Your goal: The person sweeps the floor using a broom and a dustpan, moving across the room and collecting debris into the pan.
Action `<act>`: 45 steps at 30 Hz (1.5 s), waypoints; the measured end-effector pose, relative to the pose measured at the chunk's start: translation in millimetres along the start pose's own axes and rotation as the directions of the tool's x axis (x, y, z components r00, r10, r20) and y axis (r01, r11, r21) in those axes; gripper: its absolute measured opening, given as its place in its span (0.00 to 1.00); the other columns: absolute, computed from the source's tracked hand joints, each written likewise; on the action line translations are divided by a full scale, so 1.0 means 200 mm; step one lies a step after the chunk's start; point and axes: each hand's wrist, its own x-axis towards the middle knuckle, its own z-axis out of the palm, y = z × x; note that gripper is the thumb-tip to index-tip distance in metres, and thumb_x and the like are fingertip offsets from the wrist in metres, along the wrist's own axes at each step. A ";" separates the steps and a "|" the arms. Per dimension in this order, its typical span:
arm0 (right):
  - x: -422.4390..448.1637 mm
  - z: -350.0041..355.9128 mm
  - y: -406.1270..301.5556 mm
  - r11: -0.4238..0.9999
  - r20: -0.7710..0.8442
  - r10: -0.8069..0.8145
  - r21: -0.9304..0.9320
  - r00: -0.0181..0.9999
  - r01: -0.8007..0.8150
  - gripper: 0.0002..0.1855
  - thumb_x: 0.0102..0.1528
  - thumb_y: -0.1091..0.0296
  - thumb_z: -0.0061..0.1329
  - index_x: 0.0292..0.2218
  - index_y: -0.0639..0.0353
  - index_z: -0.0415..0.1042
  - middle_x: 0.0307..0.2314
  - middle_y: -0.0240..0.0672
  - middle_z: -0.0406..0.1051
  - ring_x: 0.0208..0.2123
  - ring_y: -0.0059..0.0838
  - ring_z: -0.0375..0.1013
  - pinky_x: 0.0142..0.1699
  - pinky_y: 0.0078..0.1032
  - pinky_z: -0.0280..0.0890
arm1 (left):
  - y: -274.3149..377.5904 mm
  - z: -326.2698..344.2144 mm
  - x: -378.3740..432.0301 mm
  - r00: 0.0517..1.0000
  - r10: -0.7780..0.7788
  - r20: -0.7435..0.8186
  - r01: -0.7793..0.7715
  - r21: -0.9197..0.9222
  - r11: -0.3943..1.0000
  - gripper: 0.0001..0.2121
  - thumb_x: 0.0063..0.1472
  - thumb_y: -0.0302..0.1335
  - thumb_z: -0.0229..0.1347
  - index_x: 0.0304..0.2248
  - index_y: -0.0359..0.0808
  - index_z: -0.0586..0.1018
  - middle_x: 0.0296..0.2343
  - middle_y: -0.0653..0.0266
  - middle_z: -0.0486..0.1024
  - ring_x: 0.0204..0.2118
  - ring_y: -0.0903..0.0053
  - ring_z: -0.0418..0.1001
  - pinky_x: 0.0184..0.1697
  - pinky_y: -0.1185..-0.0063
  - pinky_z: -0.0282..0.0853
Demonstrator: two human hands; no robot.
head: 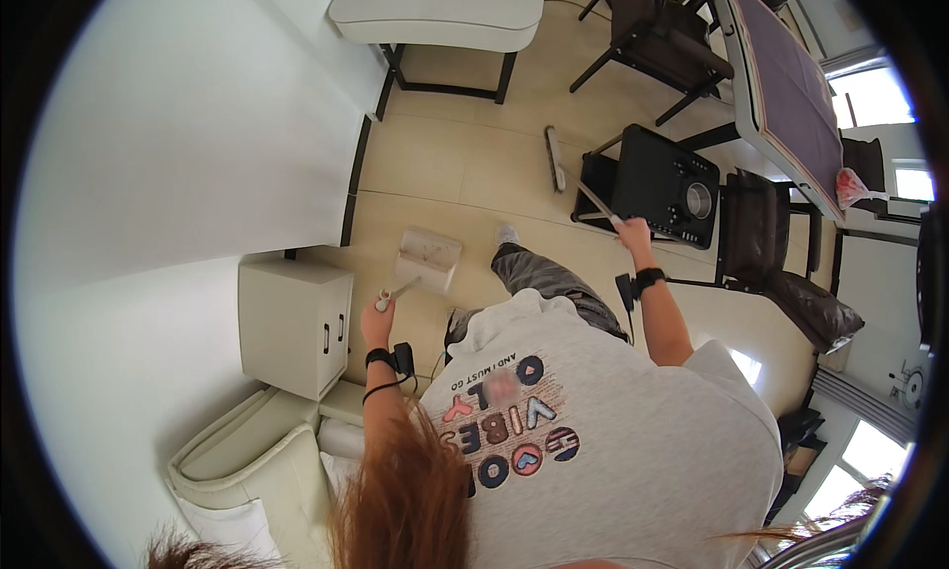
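My left hand is closed around the handle of a long-handled dustpan. Its white pan rests on the tiled floor with some dark debris inside. Out to the right, my right hand grips a broom handle. The narrow broom head, with dark bristles, is down on the floor, ahead and to the right of the dustpan. Between the two tools my shoe stands on the tiles. Both wrists wear black straps with small devices.
A black rolling cart with a metal cup holder stands right beside the broom handle. Dark chairs surround a purple-topped table. Ahead is a white table. A white cabinet and a cream sofa are at left.
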 end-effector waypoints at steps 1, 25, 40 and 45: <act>0.04 -0.03 -0.08 0.999 0.009 0.029 -0.038 1.000 -0.029 0.14 0.40 0.61 0.47 0.17 0.66 0.70 0.13 0.42 0.67 0.17 0.36 0.68 0.25 0.28 0.62 | 0.05 -0.02 0.00 1.000 0.019 0.003 -0.019 0.009 1.000 0.14 0.48 0.38 0.53 0.30 0.37 0.76 0.18 0.53 0.71 0.23 0.60 0.69 0.25 0.71 0.64; -0.36 0.35 -0.77 0.594 0.638 -0.367 -0.400 0.677 0.698 0.14 0.35 0.75 0.47 0.30 0.64 0.70 0.28 0.49 0.69 0.33 0.45 0.69 0.35 0.33 0.65 | -0.05 0.12 0.02 0.993 0.071 -0.090 -0.083 -0.143 0.986 0.13 0.49 0.33 0.54 0.32 0.33 0.75 0.21 0.54 0.73 0.24 0.67 0.72 0.27 0.75 0.65; -0.41 -0.32 -0.53 0.970 0.719 -0.093 -0.090 0.689 0.224 0.28 0.32 0.72 0.49 0.41 0.56 0.69 0.13 0.32 0.66 0.12 0.21 0.62 0.18 0.21 0.57 | 0.19 0.14 0.32 0.946 0.319 -0.061 -0.325 -0.207 0.923 0.10 0.49 0.32 0.53 0.26 0.32 0.74 0.16 0.55 0.71 0.18 0.66 0.70 0.20 0.73 0.63; -0.64 -0.24 -0.27 0.997 0.562 -0.001 -0.063 0.827 0.044 0.17 0.32 0.70 0.49 0.30 0.60 0.73 0.16 0.36 0.69 0.16 0.25 0.67 0.21 0.23 0.61 | 0.26 0.23 0.53 0.834 0.143 0.532 0.031 -0.306 0.952 0.14 0.50 0.28 0.51 0.38 0.36 0.67 0.15 0.70 0.64 0.13 0.84 0.60 0.16 0.82 0.57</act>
